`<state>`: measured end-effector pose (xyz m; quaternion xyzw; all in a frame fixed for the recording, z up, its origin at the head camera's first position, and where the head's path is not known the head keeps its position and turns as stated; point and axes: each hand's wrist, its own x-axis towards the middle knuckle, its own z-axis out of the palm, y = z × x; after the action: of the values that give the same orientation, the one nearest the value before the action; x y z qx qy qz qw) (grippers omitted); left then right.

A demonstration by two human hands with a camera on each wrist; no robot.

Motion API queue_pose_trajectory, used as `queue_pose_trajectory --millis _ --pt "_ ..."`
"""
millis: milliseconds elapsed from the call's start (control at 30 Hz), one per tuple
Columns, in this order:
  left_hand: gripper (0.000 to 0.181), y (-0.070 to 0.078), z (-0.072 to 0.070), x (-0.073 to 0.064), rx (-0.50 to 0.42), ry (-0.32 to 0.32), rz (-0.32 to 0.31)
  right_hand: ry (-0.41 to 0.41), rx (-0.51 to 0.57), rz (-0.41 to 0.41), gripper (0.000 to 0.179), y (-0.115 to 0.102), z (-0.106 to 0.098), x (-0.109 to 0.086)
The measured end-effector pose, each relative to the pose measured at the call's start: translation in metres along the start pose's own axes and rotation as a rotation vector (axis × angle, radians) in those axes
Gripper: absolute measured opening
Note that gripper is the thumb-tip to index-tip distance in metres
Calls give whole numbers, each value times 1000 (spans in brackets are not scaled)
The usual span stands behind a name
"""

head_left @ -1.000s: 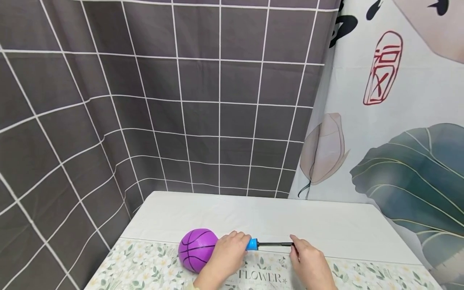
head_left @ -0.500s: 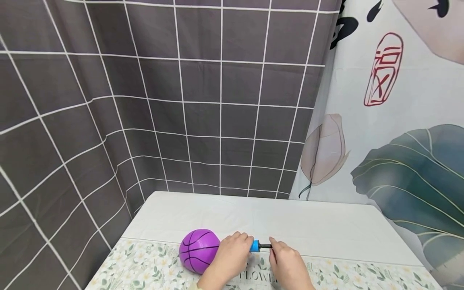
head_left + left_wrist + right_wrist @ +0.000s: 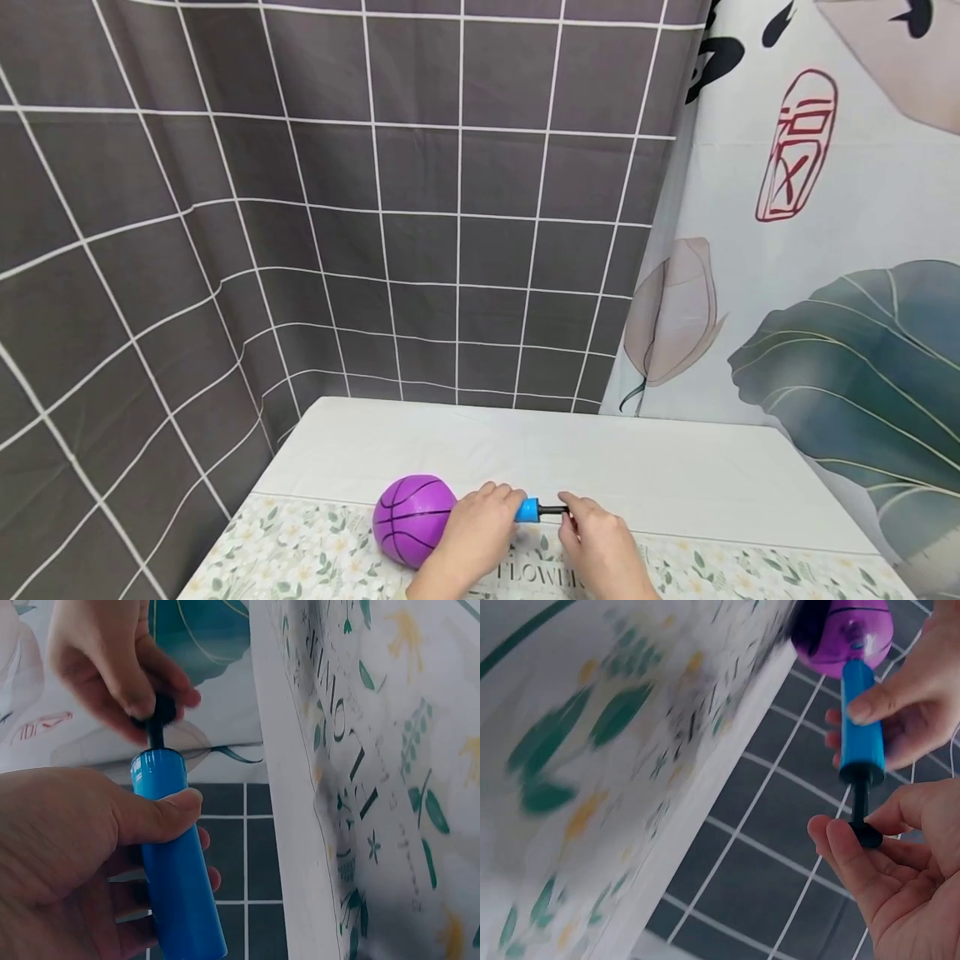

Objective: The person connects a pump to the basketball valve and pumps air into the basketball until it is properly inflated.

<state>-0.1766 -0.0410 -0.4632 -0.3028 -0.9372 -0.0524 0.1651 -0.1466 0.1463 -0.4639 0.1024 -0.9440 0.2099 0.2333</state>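
Note:
My left hand (image 3: pixel 480 533) grips the blue barrel of a small hand pump (image 3: pixel 180 862), thumb along one side and fingers curled round the other. At the pump's far end sits a purple ball (image 3: pixel 411 521) with black basketball lines, the barrel pointing into it in the right wrist view. My right hand (image 3: pixel 602 542) pinches the black handle (image 3: pixel 866 834) of the pump between thumb and fingers. A short length of black rod shows between handle and barrel. The left hand hides most of the barrel in the head view.
A table with a white cloth (image 3: pixel 465 442) and a floral printed strip (image 3: pixel 300 542) lies under the hands. Behind and to the left hangs a dark grid curtain (image 3: pixel 420 250). A pale curtain with leaf prints (image 3: pixel 847 358) hangs at the right.
My right hand has moved left toward the left hand, pushing the handle in, so much less rod shows than a second ago. The left hand and the ball have barely shifted.

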Motion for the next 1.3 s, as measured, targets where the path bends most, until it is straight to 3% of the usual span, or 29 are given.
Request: queue_pose_trajectory --millis 200,433,567,767,1000,1300 --pt "38 -3 -3 -1 -33 -49 -39 56 -42 50 26 22 -15 -3" --pt "39 -4 -2 -3 -33 -27 -39 -5 -37 140 30 40 -31 -6" --pt "39 -3 -1 -3 -9 -17 -32 25 -42 117 30 42 -30 -8" --pt "37 2 -3 1 106 24 -16 77 -70 67 28 31 -19 -8" --pt "37 11 -2 2 207 43 -19 13 -59 119 29 5 -3 -5" --pt "33 18 4 2 235 53 -11 -62 -26 105 28 -18 14 -2"
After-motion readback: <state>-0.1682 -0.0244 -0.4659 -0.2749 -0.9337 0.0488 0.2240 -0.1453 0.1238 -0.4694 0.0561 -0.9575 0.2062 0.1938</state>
